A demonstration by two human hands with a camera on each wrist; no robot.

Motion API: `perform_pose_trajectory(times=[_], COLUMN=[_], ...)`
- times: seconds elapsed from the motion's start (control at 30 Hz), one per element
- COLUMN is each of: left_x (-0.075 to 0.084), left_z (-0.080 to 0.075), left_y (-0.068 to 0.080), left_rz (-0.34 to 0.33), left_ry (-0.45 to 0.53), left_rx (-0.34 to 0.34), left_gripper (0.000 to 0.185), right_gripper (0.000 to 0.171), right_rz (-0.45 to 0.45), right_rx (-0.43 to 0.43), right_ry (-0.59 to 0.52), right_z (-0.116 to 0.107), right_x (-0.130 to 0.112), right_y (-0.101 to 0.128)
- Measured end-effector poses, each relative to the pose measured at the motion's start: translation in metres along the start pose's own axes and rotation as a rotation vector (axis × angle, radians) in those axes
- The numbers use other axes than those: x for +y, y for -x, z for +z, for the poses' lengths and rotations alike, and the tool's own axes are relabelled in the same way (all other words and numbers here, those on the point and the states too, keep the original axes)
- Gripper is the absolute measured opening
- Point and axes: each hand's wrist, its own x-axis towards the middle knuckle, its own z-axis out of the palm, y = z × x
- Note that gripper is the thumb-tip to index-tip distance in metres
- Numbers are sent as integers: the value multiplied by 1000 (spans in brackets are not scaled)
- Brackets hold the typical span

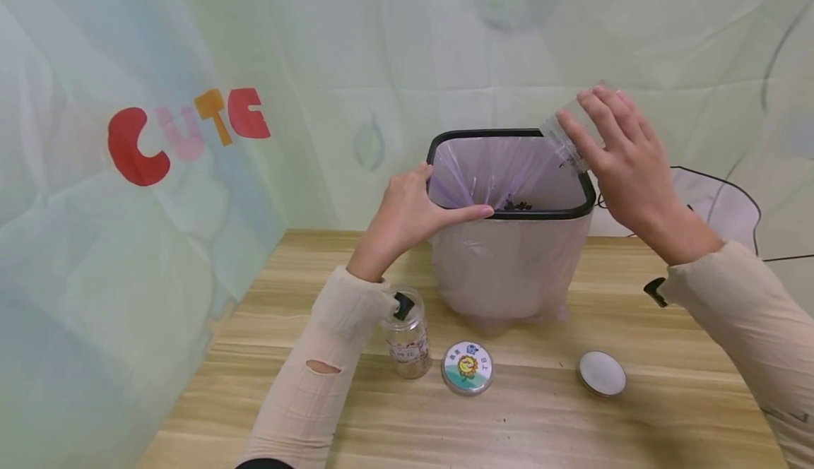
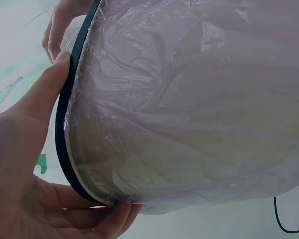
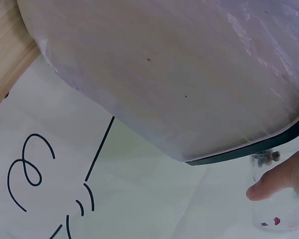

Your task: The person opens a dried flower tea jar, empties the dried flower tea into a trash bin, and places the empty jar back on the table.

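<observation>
Left hand grips bin rim; right hand grasps upended jar above bin. Step: emptying, likely; next, shake out remnants.

"CUTE" on the backdrop sheet (lid and jar labels illegible)

I see a small clear bottle with a printed label standing on the wooden table. Just beside the bottle, on its right, lies a round lid with a sunflower sticker, face up. Farther right of the bottle, well apart, lies a plain white lid. Up and left of the bottle, the draped backdrop carries coloured letters reading CUTE.
</observation>
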Motion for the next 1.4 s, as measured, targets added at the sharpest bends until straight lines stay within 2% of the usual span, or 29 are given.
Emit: perform_pose_trajectory(times=[0.2,0.5,0.77,0.87,1.13,1.3,1.4], left_x=[1,1,1,1,0,0,0], left_z=[0,0,1,1,1,0,0], left_y=[-1,-1,0,1,2,2,2], left_rz=[-4,6,5,3,7,4,2], left_ry=[-4,2,11,9,14,12,6], left_rx=[-11,-11,-3,-7,2,1,-5], left_gripper=[117,113,114,114,113,114,114], right_gripper=[68,63,68,68,66,64,63], right_rz=[-43,-59,-111,-97,-129,-121,-86], right_rx=[-51,-27,-67,-63,-50,-31,-28], right_ry=[40,59,106,106,112,93,73], right_z=[-3,-5,-3,-2,-1,0,0], right_x=[-1,-2,-2,-3,-5,-5,-5], right_y=[0,-2,0,1,0,1,2])
